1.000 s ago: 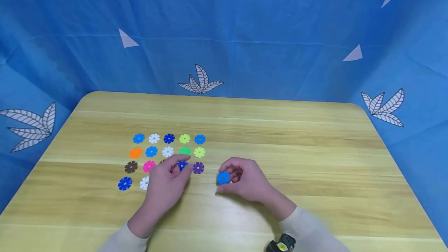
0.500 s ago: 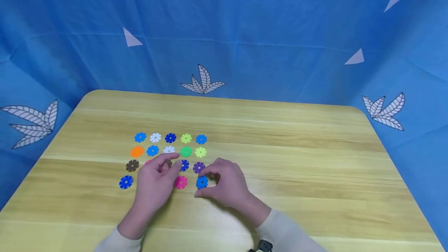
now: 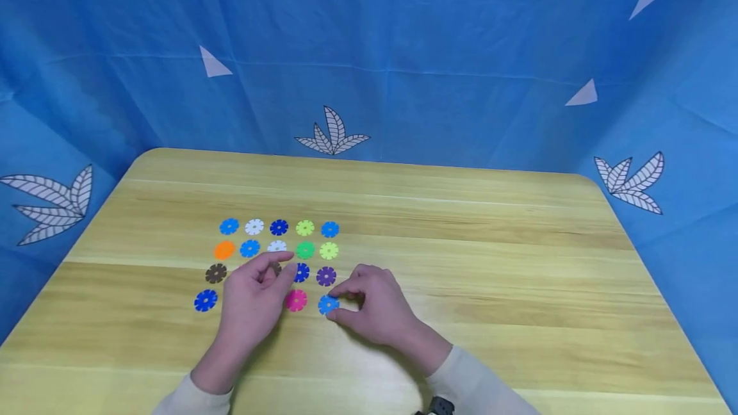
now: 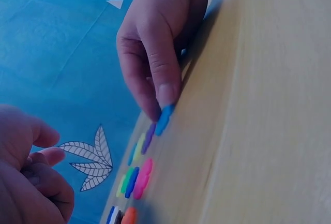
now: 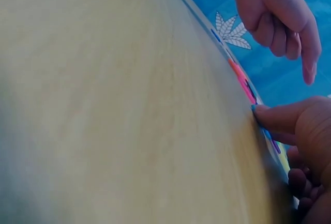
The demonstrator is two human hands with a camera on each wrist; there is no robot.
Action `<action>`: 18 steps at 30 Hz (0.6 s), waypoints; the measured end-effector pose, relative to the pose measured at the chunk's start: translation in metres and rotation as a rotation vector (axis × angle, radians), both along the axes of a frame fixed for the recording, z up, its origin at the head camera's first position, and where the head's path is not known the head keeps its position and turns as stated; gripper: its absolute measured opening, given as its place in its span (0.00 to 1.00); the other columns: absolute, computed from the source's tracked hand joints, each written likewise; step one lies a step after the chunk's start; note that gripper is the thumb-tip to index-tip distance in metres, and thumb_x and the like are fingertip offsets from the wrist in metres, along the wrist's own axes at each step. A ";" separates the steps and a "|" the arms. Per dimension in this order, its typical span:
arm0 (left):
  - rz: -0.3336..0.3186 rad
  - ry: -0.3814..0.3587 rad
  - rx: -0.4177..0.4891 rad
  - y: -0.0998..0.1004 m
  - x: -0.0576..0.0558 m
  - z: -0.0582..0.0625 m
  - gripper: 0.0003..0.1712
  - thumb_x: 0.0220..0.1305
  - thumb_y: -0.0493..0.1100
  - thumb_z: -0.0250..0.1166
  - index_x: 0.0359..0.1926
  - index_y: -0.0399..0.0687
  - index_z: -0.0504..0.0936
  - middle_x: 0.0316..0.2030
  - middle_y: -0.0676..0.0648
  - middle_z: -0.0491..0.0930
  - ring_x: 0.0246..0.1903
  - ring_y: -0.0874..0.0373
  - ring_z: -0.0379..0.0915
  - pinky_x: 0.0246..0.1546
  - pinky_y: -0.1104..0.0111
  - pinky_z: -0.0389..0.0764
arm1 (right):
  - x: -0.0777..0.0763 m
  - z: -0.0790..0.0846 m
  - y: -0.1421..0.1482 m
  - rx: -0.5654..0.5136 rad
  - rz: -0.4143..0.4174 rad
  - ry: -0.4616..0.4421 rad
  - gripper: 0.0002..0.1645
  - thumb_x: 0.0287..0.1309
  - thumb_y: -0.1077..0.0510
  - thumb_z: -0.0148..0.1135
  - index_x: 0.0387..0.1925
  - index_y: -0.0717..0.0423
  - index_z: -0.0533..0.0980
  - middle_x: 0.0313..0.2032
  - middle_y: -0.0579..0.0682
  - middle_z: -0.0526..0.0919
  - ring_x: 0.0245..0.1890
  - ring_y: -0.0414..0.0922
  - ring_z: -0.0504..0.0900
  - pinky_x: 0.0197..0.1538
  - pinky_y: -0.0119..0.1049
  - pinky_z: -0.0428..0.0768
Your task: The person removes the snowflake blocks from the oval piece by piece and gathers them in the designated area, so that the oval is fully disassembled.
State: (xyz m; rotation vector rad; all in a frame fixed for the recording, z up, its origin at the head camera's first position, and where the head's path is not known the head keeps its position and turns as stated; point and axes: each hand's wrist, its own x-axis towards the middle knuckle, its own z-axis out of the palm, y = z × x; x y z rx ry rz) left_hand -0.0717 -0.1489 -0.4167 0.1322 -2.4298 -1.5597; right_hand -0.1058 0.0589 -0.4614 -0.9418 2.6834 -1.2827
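My right hand (image 3: pixel 377 306) pinches a light blue notched snowflake disc (image 3: pixel 328 305) between thumb and fingers. The disc lies at the right end of the nearest row, beside a pink disc (image 3: pixel 296 300) and below a purple one (image 3: pixel 326 276). In the left wrist view the fingertips are right at the edge of this blue disc (image 4: pixel 164 120). My left hand (image 3: pixel 254 303) hovers over the left part of the rows, fingers loosely bent and holding nothing. It hides some discs of the two nearer rows.
Several more discs lie in straight rows on the wooden table (image 3: pixel 490 261), among them an orange disc (image 3: pixel 224 250), a brown disc (image 3: pixel 216 273) and a green disc (image 3: pixel 305 250). A blue cloth (image 3: pixel 438 69) hangs behind the table. A black strap (image 3: pixel 441 406) shows near my right sleeve.
My right hand has carried the blue disc left, from beside the rows to the nearest row's right end, and brought it down. My left hand has shifted slightly left, uncovering the pink disc.
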 end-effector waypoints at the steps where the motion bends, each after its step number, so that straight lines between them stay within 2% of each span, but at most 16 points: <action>1: -0.004 -0.002 -0.001 0.000 0.000 0.000 0.10 0.61 0.31 0.69 0.45 0.38 0.86 0.12 0.52 0.62 0.13 0.60 0.58 0.24 0.68 0.71 | 0.000 0.000 0.000 0.002 -0.005 0.003 0.17 0.42 0.51 0.83 0.37 0.49 0.89 0.24 0.38 0.75 0.25 0.36 0.70 0.31 0.31 0.71; 10: -0.006 -0.026 -0.003 -0.001 -0.003 -0.001 0.10 0.62 0.32 0.69 0.45 0.39 0.87 0.12 0.51 0.62 0.12 0.60 0.57 0.19 0.69 0.68 | 0.001 -0.002 -0.006 -0.029 -0.020 0.042 0.17 0.42 0.54 0.83 0.37 0.51 0.89 0.24 0.39 0.76 0.25 0.36 0.72 0.31 0.28 0.73; 14: -0.022 -0.036 -0.014 -0.002 -0.004 0.000 0.11 0.62 0.33 0.69 0.47 0.39 0.86 0.12 0.51 0.61 0.12 0.60 0.56 0.17 0.69 0.65 | 0.002 0.002 -0.006 -0.067 -0.020 -0.029 0.19 0.42 0.55 0.83 0.39 0.53 0.88 0.27 0.41 0.77 0.28 0.38 0.74 0.34 0.29 0.75; 18: -0.012 -0.037 -0.075 -0.002 -0.004 0.001 0.13 0.62 0.35 0.69 0.48 0.39 0.86 0.12 0.52 0.60 0.12 0.60 0.53 0.15 0.70 0.60 | 0.000 0.010 0.005 -0.104 -0.062 -0.088 0.19 0.49 0.57 0.79 0.44 0.56 0.86 0.32 0.45 0.80 0.34 0.41 0.77 0.40 0.34 0.79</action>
